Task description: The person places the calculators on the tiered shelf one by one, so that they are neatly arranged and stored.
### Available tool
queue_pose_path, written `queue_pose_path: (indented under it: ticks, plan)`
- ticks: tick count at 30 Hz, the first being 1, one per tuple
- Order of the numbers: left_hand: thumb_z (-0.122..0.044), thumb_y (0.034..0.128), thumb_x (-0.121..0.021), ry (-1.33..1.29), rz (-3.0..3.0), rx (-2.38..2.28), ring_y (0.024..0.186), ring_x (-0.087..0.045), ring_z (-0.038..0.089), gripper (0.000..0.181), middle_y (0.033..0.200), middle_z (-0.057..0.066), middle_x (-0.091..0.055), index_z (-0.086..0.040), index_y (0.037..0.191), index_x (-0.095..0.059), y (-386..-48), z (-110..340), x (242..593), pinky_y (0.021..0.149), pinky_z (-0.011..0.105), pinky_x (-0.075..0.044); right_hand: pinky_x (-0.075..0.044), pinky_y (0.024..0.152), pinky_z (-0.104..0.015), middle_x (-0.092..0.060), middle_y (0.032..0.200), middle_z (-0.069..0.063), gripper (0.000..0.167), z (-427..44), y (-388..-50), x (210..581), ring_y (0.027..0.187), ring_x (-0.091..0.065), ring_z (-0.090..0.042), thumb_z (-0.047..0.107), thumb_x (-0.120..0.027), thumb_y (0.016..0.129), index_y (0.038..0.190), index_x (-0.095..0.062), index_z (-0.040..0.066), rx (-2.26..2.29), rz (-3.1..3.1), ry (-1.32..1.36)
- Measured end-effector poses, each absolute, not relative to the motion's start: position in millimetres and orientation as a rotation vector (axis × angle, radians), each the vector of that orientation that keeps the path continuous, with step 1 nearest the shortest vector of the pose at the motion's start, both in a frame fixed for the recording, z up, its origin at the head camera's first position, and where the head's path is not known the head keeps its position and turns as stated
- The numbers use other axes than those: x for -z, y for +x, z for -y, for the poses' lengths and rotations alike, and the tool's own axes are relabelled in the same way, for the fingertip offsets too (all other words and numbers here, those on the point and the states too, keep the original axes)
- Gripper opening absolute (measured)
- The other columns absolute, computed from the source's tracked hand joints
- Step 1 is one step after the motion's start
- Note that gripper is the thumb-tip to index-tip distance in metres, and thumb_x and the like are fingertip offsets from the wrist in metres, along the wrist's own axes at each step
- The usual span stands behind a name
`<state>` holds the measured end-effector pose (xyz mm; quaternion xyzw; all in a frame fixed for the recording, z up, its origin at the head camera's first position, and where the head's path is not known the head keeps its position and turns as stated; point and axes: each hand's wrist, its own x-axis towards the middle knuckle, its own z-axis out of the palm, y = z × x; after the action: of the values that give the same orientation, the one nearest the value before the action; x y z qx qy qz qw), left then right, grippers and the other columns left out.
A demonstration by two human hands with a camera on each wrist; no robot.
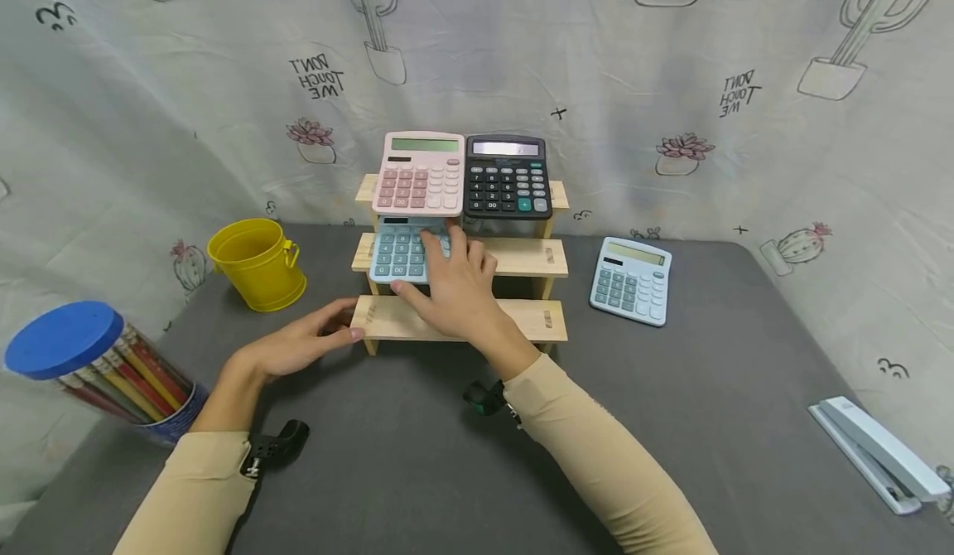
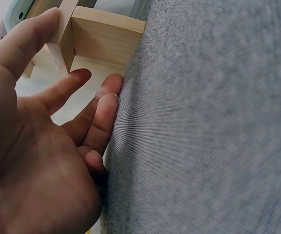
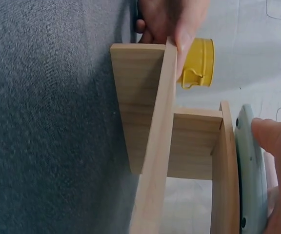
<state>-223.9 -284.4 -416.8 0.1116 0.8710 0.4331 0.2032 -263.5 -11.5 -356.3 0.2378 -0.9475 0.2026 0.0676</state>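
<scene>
A three-tier wooden stand (image 1: 462, 320) stands on the table. My left hand (image 1: 294, 345) holds the left end of its lowest shelf, thumb on the board's edge and forefinger by the support in the left wrist view. A light-blue calculator (image 1: 397, 250) leans at the left of the middle tier. Over it lies my right hand (image 1: 458, 290), its fingers reaching across the keys and right side, thumb at the lower edge. The right wrist view shows the thumb touching the calculator (image 3: 250, 170); the other fingertips are hidden there. On the top tier sit a pink calculator (image 1: 420, 174) and a black calculator (image 1: 508, 176).
Another light-blue calculator (image 1: 631, 281) lies right of the stand. A stapler (image 1: 879, 454) rests near the right edge. At left are a yellow bucket (image 1: 258, 265) and a blue-lidded tub of pencils (image 1: 112, 373). A printed curtain (image 1: 477, 58) hangs behind the grey table.
</scene>
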Motion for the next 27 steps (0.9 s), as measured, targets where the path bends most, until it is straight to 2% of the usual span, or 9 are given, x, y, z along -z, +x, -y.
queue_pose_path:
  ticks: [5,16,22,27]
  plan:
    - [-0.049,0.1056,-0.054,0.318,-2.43,-1.199,0.13,-0.049,0.031,0.071,0.146,0.015,-0.05,-0.016,0.162,-0.025,-224,285,415,0.108,0.053,-0.039,-0.025,0.104,-0.056,-0.016,0.166,-0.017,0.076,10,-264,355,0.128,-0.03,-0.039,0.062,-0.05,0.102,0.161,-0.029,0.02,-0.625,2.863,0.734]
    - [-0.048,0.1061,-0.054,0.311,-2.435,-1.21,0.131,-0.049,0.032,0.072,0.147,0.016,-0.05,-0.014,0.162,-0.024,-223,286,415,0.108,0.053,-0.039,-0.023,0.104,-0.056,-0.014,0.167,-0.017,0.076,11,-266,353,0.124,-0.03,-0.037,0.061,-0.05,0.102,0.161,-0.03,0.019,-0.628,2.86,0.771]
    - [-0.047,0.1062,-0.054,0.335,-2.435,-1.216,0.13,-0.049,0.032,0.072,0.148,0.017,-0.049,-0.013,0.162,-0.024,-223,285,415,0.109,0.053,-0.04,-0.024,0.105,-0.055,-0.011,0.168,-0.017,0.075,8,-266,351,0.131,-0.028,-0.038,0.058,-0.051,0.102,0.162,-0.028,0.019,-0.641,2.886,0.794]
    - [-0.048,0.1057,-0.054,0.315,-2.441,-1.2,0.13,-0.049,0.033,0.073,0.148,0.017,-0.049,-0.014,0.162,-0.024,-222,285,414,0.108,0.053,-0.039,-0.022,0.109,-0.058,-0.009,0.169,-0.017,0.076,-2,-263,347,0.142,-0.021,-0.041,0.054,-0.057,0.102,0.163,-0.025,0.022,-0.648,2.914,0.884]
